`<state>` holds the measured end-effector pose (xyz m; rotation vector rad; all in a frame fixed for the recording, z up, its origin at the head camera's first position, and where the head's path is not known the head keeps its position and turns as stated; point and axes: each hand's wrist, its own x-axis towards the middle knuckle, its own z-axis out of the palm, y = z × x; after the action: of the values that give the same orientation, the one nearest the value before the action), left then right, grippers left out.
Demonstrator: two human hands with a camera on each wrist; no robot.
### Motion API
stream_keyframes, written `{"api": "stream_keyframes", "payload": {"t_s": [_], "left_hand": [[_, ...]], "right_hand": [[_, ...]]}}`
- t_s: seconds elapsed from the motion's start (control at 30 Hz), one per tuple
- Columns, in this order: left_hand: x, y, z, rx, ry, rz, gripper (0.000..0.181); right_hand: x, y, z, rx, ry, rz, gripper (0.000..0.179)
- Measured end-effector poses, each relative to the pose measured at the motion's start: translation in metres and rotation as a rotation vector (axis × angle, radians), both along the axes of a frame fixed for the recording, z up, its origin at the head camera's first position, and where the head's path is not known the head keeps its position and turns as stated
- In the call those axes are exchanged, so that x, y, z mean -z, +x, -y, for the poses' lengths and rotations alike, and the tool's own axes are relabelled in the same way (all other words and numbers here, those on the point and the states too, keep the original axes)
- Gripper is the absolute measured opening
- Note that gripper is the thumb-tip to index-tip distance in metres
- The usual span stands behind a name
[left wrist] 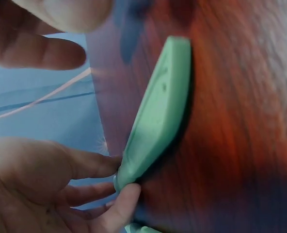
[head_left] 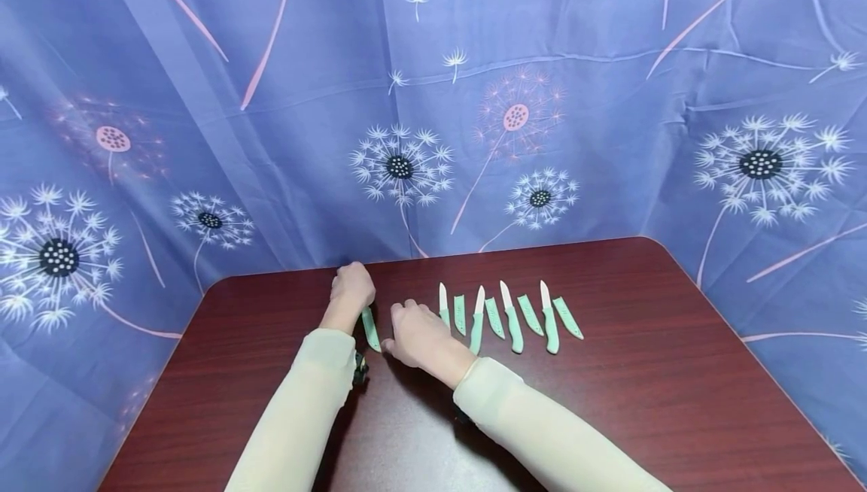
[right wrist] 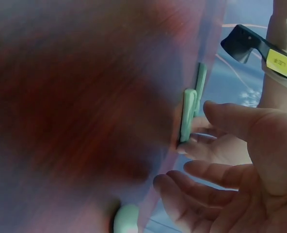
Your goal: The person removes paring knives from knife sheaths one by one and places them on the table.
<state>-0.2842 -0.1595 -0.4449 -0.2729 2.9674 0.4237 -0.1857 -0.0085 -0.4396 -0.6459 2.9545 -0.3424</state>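
Note:
At the far left of the table, my left hand [head_left: 352, 285] pinches one end of a mint-green knife sheath [left wrist: 158, 102] between thumb and fingers. The sheath's other end points back toward me; whether a knife sits inside is hidden. A second green piece [right wrist: 201, 80] lies just beyond it in the right wrist view, partly covered. My right hand [head_left: 423, 334] hovers just right of the sheath, its fingers loosely bent and holding nothing. To its right lie several knives [head_left: 512, 326] with pale blades and green handles, alternating with green sheaths [head_left: 567, 317].
The reddish-brown wooden table [head_left: 643, 402] reaches back to a blue dandelion-print curtain [head_left: 325, 138]. A black wrist mount [right wrist: 240, 43] with a yellow label is strapped to the left wrist.

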Motion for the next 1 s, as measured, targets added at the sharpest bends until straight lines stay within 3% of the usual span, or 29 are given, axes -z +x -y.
{"api": "stream_keyframes", "payload": {"t_s": [0.13, 0.27, 0.53, 1.0], "left_hand": [[-0.002, -0.002, -0.004, 0.079, -0.138, 0.065, 0.027], [-0.003, -0.002, -0.009, 0.121, -0.182, 0.103, 0.018], [-0.006, 0.006, -0.016, 0.134, -0.161, 0.127, 0.034], [-0.002, 0.013, -0.021, 0.128, -0.118, 0.125, 0.028]], "right_hand": [[0.001, 0.0, 0.002, 0.012, -0.017, 0.023, 0.05], [0.003, 0.0, 0.004, 0.025, -0.025, 0.056, 0.048], [0.007, -0.003, 0.009, 0.059, -0.021, 0.085, 0.049], [0.01, -0.002, 0.013, 0.051, -0.01, 0.112, 0.027]]}}
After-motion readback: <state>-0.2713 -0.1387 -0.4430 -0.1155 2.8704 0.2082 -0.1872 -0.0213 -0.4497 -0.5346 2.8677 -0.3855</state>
